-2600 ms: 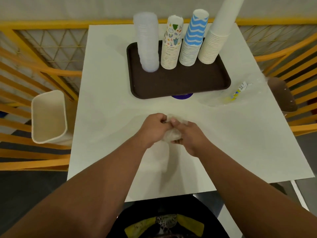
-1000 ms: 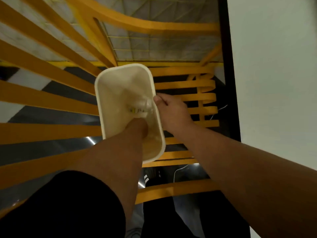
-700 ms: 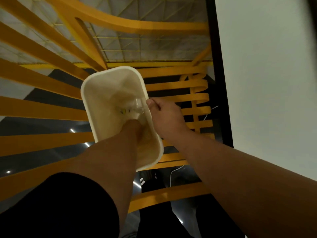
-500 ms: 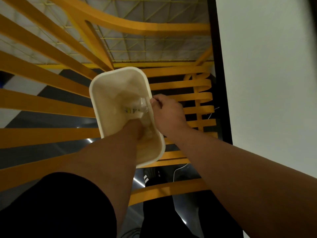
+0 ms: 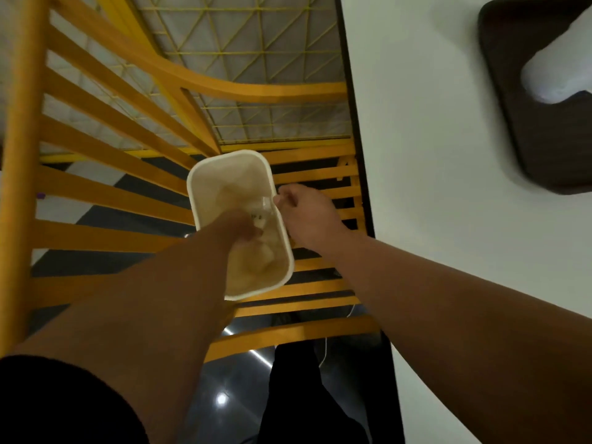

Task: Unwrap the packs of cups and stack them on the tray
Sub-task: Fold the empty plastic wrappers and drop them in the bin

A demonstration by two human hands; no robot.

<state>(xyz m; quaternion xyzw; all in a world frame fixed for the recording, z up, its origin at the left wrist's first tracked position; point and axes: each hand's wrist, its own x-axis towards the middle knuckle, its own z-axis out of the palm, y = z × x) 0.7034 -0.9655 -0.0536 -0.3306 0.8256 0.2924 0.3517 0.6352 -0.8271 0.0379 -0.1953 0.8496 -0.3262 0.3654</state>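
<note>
Beside the white bench (image 5: 448, 187), low between yellow slats (image 5: 105, 200), stands a cream bin (image 5: 205, 174) with a rounded rim. Both arms reach down to it. The left hand (image 5: 243, 227) is inside the bin, over crumpled clear wrapping (image 5: 261, 216) that carries a small printed label; its fingers are hidden, so I cannot tell if they grip the wrapping or lie loose. The right hand (image 5: 307, 213) is at the bin's right rim, its fingers curled, and the fingertips seem to pinch the edge of the wrapping just at the rim, though blur makes this uncertain. More pale crumpled plastic lies at the bottom of the bin. At the top right, on the bench, sits a dark brown tray (image 5: 512, 91), and on it one blurred whitish stack of cups (image 5: 557, 68) leans out of the view. A black sleeve (image 5: 57, 402) covers the left upper arm.
</note>
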